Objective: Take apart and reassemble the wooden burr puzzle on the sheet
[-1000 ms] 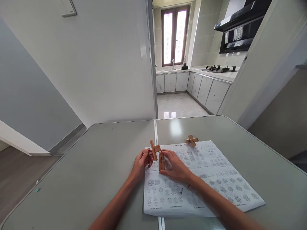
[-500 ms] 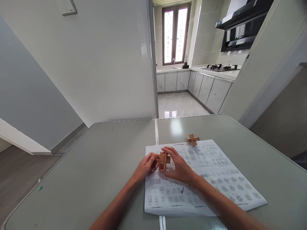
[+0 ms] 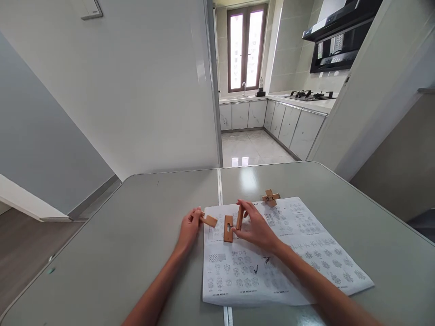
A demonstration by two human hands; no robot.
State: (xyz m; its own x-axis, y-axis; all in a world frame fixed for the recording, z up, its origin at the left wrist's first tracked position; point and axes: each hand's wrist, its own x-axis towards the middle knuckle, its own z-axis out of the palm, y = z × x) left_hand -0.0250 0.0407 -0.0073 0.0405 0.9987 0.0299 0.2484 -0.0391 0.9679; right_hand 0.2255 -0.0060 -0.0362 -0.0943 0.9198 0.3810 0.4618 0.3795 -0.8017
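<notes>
Here's the broad grey table [image 3: 112,235], filling the lower half, and the pale wall [image 3: 142,90] standing behind it at eleven o'clock from mid-view. Out at between four and five o'clock lies the big paper sheet [image 3: 282,280], packed with small printed drawings and marked with dark ticks. Up at one o'clock hangs the black cooker hood [image 3: 340,31], with the bright window [image 3: 247,50] nearer twelve.

Now the right hand [image 3: 256,228], over the sheet at ten o'clock from its centre: fingers narrowed, thumb below and fingertips above, pinching an upright wooden stick [image 3: 239,218]. Across at half past nine, the left hand [image 3: 190,228] has thumb and fingers closed on one end of a wooden piece [image 3: 210,221], its free end pointing to four o'clock over the sheet's edge.

And the smaller things! A wooden cross [image 3: 271,198] sits at the sheet's twelve o'clock edge. Between the hands, a slotted block [image 3: 228,228] is at ten o'clock, just beside the right thumb; whether they touch, I can't tell. Last, a green speck [image 3: 50,270] on the table at eight o'clock from mid-view.
</notes>
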